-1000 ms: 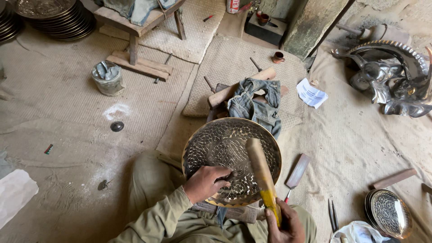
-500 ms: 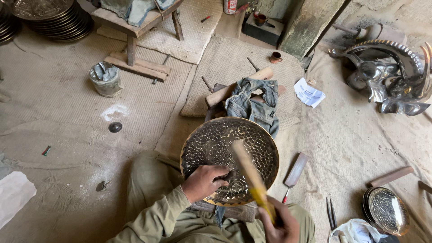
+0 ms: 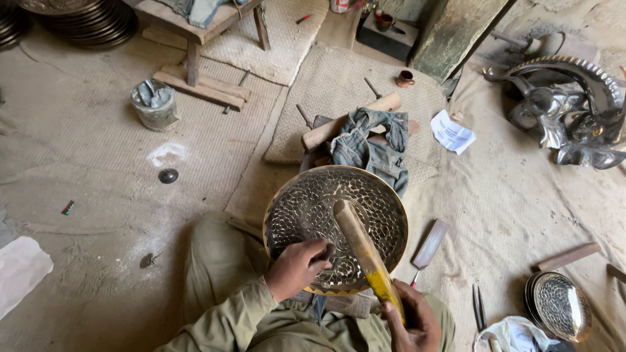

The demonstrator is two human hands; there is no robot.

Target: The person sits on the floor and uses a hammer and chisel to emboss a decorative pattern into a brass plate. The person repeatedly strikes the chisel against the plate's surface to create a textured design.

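Gripping a wooden mallet (image 3: 362, 251), the right hand (image 3: 411, 322) is working the engraved brass tray (image 3: 336, 228) just ahead; left hand (image 3: 297, 267) is pinching a punch against it. Pattern appears nearly complete.

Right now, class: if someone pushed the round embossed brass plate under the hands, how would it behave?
The round embossed brass plate is metal, so probably stiff and fairly heavy. It seems propped over a wooden block, so a push at its rim might tip it. Its textured face likely resists slipping.
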